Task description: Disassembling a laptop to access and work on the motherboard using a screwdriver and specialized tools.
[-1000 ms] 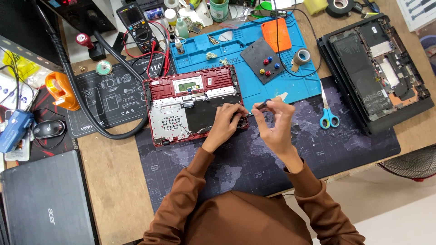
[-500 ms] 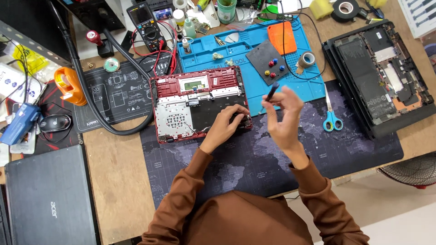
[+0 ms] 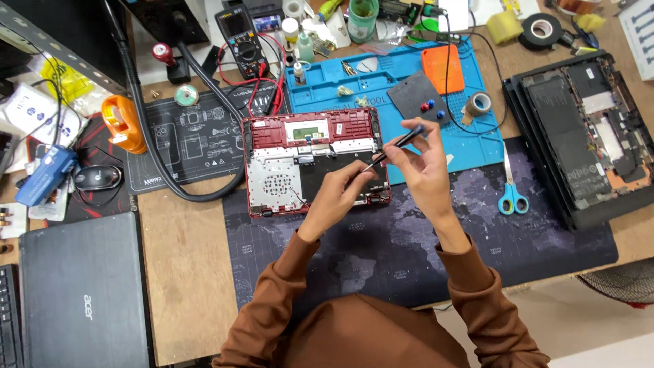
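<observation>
An opened red laptop chassis (image 3: 272, 133) lies on a dark desk mat (image 3: 422, 259), with its silver inner plate and a black part showing. My left hand (image 3: 340, 194) rests on the lower right part of the chassis, fingers curled onto the black area. My right hand (image 3: 426, 167) holds a thin black screwdriver (image 3: 395, 144) slanted down to the left. Its tip sits above the chassis beside my left fingertips.
A blue work mat (image 3: 470, 146) with small parts and an orange pad (image 3: 443, 68) lies behind. Blue-handled scissors (image 3: 511, 197) and an opened black laptop (image 3: 579, 143) are at the right. A closed black laptop (image 3: 82, 293), a mouse (image 3: 97, 177), a multimeter (image 3: 240, 34) and a thick black hose (image 3: 163, 170) are at the left.
My right hand has come back down from a raised position, bringing the screwdriver tip toward the chassis. My left hand stays on the chassis.
</observation>
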